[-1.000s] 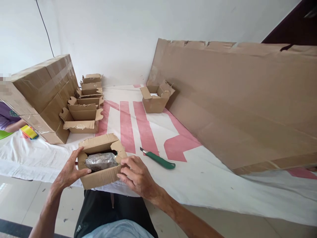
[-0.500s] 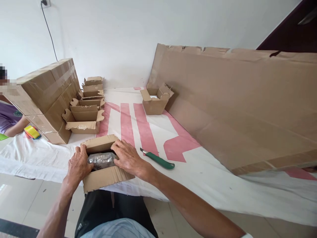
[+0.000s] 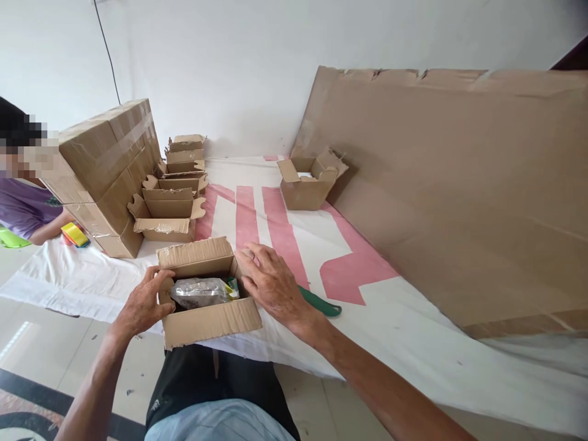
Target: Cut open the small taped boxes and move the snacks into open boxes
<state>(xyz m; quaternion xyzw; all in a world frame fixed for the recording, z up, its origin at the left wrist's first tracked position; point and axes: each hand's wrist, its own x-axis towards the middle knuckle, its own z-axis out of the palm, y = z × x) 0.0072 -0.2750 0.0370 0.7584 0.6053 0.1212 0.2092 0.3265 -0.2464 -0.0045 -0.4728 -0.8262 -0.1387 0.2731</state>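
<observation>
A small open cardboard box [image 3: 209, 321] sits at the near edge of the white and pink sheet [image 3: 285, 226], in front of me. Inside lies a silvery plastic packet [image 3: 198, 293] with a bit of green beside it. My left hand [image 3: 142, 303] grips the box's left side, thumb over the rim. My right hand [image 3: 271, 283] rests flat against the box's right side flap, fingers spread. A green-handled cutter [image 3: 321, 304] lies just right of that hand, partly hidden by it.
Several open small boxes [image 3: 168, 211] stand in a row at the left beside stacked taped cartons [image 3: 105, 159]. Another open box [image 3: 309, 182] sits further back. A large cardboard sheet [image 3: 459, 190] leans at the right. A person in purple [image 3: 25, 205] sits at far left.
My right hand has slid from on top of the box's opening to its right side, uncovering the packet. My view has shifted a little, so everything sits further right.
</observation>
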